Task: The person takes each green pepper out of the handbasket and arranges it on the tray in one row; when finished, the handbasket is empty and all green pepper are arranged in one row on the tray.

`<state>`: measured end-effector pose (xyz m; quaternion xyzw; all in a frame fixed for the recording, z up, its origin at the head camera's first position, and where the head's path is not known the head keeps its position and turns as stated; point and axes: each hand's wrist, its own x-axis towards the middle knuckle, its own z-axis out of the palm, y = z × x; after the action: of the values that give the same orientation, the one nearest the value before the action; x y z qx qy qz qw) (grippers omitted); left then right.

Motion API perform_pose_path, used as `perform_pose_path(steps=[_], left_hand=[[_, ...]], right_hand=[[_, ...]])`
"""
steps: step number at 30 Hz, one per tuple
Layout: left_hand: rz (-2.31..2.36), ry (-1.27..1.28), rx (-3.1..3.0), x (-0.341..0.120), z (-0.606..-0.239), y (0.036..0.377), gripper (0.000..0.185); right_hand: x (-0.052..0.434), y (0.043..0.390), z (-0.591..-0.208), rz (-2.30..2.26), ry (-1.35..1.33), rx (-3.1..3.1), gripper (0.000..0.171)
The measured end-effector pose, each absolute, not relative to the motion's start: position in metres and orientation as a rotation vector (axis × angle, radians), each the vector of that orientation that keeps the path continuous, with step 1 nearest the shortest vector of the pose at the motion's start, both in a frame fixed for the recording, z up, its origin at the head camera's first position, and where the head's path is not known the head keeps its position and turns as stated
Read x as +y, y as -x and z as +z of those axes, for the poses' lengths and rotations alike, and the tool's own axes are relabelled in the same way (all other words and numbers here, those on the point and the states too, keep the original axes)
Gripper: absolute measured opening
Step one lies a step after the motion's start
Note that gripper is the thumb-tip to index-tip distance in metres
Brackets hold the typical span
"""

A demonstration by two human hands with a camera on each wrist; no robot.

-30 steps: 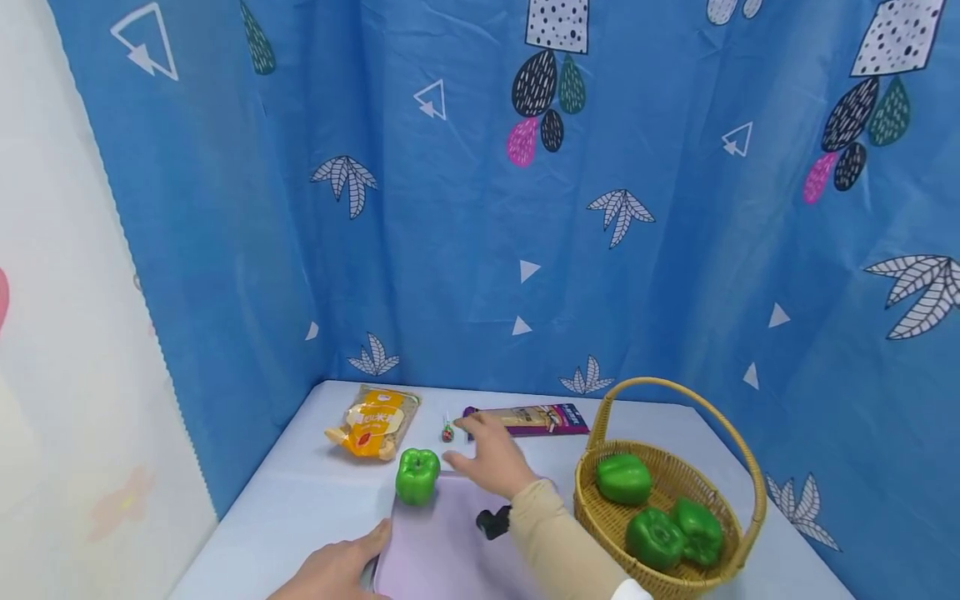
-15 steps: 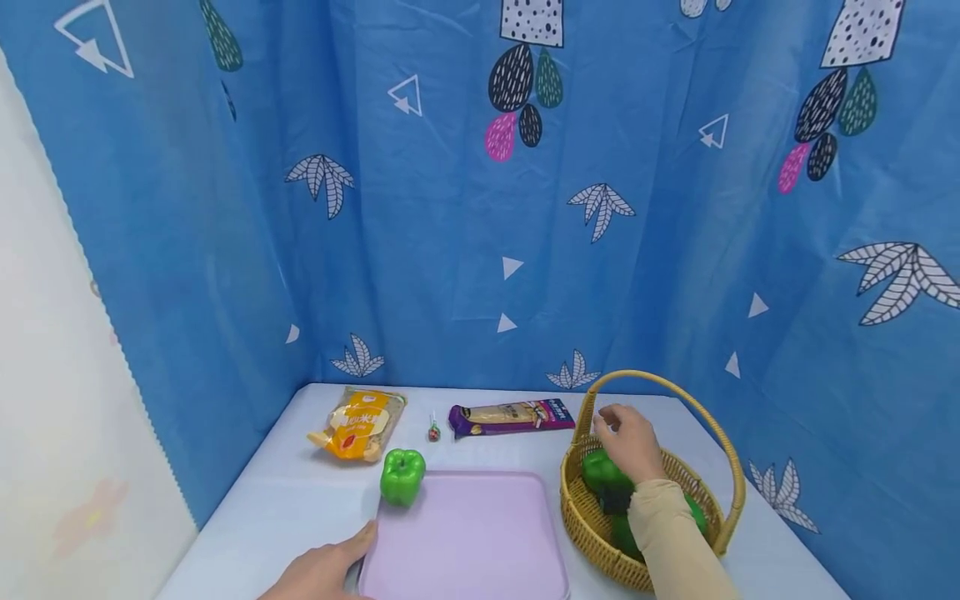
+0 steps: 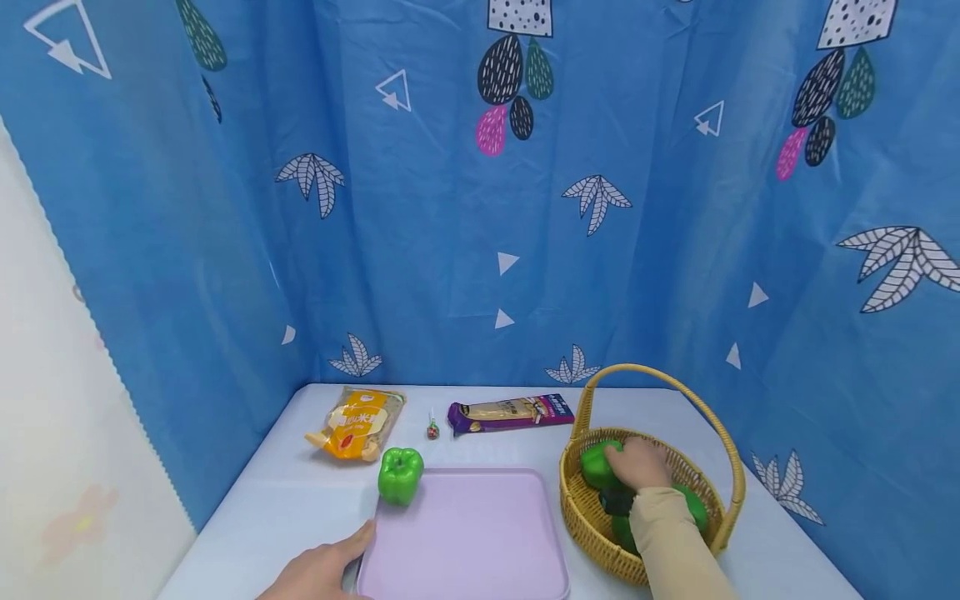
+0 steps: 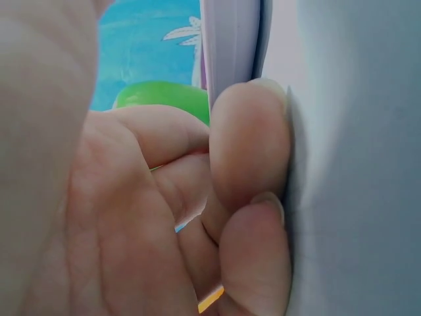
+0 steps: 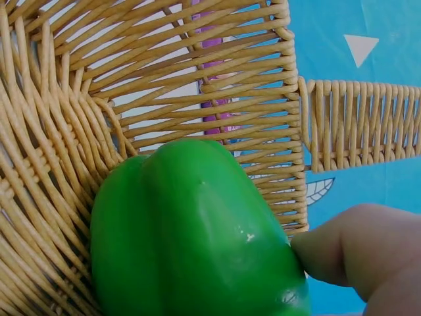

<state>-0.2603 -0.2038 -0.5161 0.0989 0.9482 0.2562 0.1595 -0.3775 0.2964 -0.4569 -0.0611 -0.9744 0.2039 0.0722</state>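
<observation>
In the head view, my right hand (image 3: 643, 463) reaches down inside a wicker basket (image 3: 568, 500) and grips a green bell pepper (image 3: 598, 467). The right wrist view shows my thumb (image 5: 325, 253) pressed against the side of that bell pepper (image 5: 191, 230). At the lower left, my left hand (image 3: 321, 570) holds the left edge of a pale lilac tray (image 3: 468, 533). Its curled fingers (image 4: 250, 145) lie against the white tabletop beside the tray's side (image 4: 230, 46). Another green bell pepper (image 3: 401, 477) stands at the tray's far left corner.
More green peppers (image 3: 692, 505) lie in the basket, whose tall handle (image 3: 678, 385) arches above it. Along the back of the table are an orange-labelled bag (image 3: 362, 423), a small lollipop (image 3: 432, 428) and a long purple packet (image 3: 512, 414). Blue curtain (image 3: 435, 250) hangs behind.
My right hand has moved from above the tray rightward to the basket, then down onto a bell pepper inside. The left hand stays at the tray edge. The head view has shifted slightly.
</observation>
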Motion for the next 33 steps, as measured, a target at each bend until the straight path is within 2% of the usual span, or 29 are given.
perform_pose_path(steps=[5, 14, 33], left_hand=[[0.726, -0.283, 2.72, -0.205, -0.517, 0.26, 0.111], [0.693, -0.267, 2.72, -0.203, -0.517, 0.257, 0.112], [0.755, -0.279, 2.72, -0.203, -0.514, 0.259, 0.112]], right_hand=[[0.293, 0.376, -0.46, 0.631, 0.196, -2.999, 0.047], [0.289, 0.369, -0.466, 0.761, 0.165, -2.992, 0.055], [0.283, 0.38, -0.463, 0.82, 0.029, -2.894, 0.082]])
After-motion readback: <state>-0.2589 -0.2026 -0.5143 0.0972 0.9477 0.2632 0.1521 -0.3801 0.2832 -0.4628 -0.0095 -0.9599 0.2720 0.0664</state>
